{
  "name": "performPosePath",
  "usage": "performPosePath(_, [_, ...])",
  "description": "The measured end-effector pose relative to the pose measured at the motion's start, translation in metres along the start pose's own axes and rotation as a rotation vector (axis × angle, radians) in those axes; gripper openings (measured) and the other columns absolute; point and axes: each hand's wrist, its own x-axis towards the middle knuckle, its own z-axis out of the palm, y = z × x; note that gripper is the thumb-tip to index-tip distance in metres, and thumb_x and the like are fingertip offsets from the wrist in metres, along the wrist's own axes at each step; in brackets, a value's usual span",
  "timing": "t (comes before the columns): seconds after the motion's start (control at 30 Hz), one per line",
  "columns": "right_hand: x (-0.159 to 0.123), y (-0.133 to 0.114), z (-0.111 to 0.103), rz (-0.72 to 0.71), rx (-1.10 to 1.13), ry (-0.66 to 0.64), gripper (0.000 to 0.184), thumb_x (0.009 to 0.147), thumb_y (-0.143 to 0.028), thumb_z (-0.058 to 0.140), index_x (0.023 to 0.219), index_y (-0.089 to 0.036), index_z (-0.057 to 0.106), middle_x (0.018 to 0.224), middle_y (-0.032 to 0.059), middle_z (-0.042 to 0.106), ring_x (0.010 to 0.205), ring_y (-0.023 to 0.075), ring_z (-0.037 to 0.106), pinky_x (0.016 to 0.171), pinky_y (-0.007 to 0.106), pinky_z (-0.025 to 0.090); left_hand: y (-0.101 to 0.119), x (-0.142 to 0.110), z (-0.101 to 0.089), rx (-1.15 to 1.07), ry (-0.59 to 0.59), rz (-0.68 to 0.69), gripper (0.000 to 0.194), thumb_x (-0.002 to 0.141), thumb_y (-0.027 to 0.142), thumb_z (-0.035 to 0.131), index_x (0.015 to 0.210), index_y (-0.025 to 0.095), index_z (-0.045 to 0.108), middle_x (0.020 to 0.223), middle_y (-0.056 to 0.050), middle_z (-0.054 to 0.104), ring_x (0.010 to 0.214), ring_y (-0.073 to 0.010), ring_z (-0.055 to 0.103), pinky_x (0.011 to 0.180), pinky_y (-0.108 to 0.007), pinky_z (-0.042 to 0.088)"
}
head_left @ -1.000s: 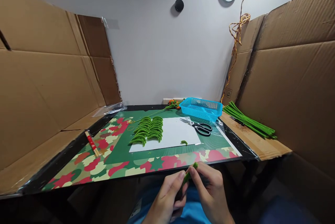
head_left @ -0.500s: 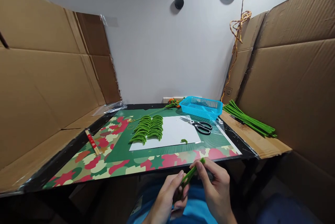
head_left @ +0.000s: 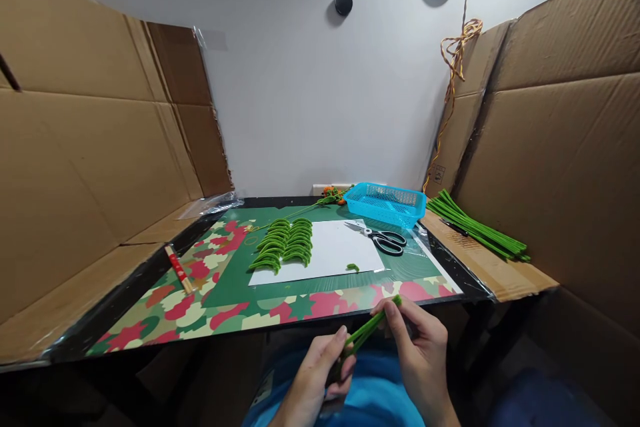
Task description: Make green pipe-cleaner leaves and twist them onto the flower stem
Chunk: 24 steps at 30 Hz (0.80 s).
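Observation:
Several green pipe cleaners (head_left: 367, 328) stretch as a thin bundle between my two hands, below the table's front edge. My left hand (head_left: 323, 370) is closed round their lower part, thumb on top. The fingers of my right hand (head_left: 417, 337) pinch the upper end, with a short tip poking out past the thumb. On the white paper (head_left: 333, 244) lie two columns of curved green pipe-cleaner pieces (head_left: 270, 247). A small bent green scrap (head_left: 353, 268) rests near the paper's front right. Black-handled scissors (head_left: 383, 239) lie across its right edge, blades apart from the scrap.
A blue basket (head_left: 385, 204) stands at the back, beside an orange-flowered stem (head_left: 333, 197). Long green pipe cleaners (head_left: 480, 230) and a black pen (head_left: 454, 227) lie on cardboard at right. A red-wrapped chopstick packet (head_left: 179, 269) lies left. Cardboard walls (head_left: 565, 147) flank the table.
My right hand has moved slightly up and to the right, away from my left. More length of the pipe cleaners shows between the hands.

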Motion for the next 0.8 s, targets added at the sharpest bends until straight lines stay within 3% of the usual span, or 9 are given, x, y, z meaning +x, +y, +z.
performPosePath(0.23, [-0.0009,0.0015,-0.0014,0.008,-0.019,0.005,0.033,0.104,-0.036,0.061,0.083,-0.017,0.079,0.064,0.001,0.062,0.058,0.0147,0.058,0.056,0.023,0.045,0.0054,-0.0042,0.0059,0.009,0.039,0.069,0.068,0.078,0.085,0.067,0.076,0.021,0.044,0.058,0.011,0.033,0.046,-0.0033,0.013,0.04,-0.017,0.01])
performPosePath(0.37, [-0.0003,0.0015,-0.0009,0.016,-0.015,0.005,0.035,0.104,-0.037,0.061,0.081,-0.017,0.078,0.063,0.0011,0.062,0.058,0.0149,0.058,0.056,0.024,0.045,0.0069,-0.0002,0.0051,-0.04,0.102,0.034,0.073,0.065,0.087,0.075,0.072,0.021,0.047,0.054,0.012,0.03,0.046,-0.0036,0.012,0.038,-0.017,0.009])
performPosePath(0.5, [-0.0007,0.0049,-0.0027,0.048,0.027,0.025,0.033,0.104,-0.037,0.062,0.084,-0.017,0.078,0.064,0.0011,0.063,0.057,0.0146,0.059,0.055,0.023,0.045,0.0045,0.0011,0.0023,-0.1,0.235,-0.007,0.074,0.06,0.088,0.078,0.074,0.02,0.05,0.056,0.009,0.038,0.047,-0.004,0.016,0.037,-0.015,0.011])
performPosePath(0.7, [-0.0023,0.0092,-0.0049,0.079,0.06,0.052,0.033,0.103,-0.039,0.063,0.085,-0.017,0.079,0.065,0.0015,0.062,0.057,0.0145,0.057,0.054,0.023,0.046,0.0023,0.0017,0.0014,-0.057,0.081,0.068,0.075,0.065,0.09,0.073,0.067,0.022,0.041,0.05,0.013,0.026,0.039,-0.0016,0.01,0.034,-0.017,0.01])
performPosePath(0.8, [-0.0024,0.0094,-0.005,0.073,0.051,0.06,0.034,0.103,-0.04,0.063,0.085,-0.016,0.079,0.064,0.0015,0.061,0.057,0.0143,0.057,0.054,0.023,0.046,0.0025,0.0035,0.002,-0.013,0.06,0.094,0.072,0.068,0.086,0.075,0.067,0.021,0.042,0.052,0.012,0.028,0.041,-0.0012,0.011,0.035,-0.016,0.009])
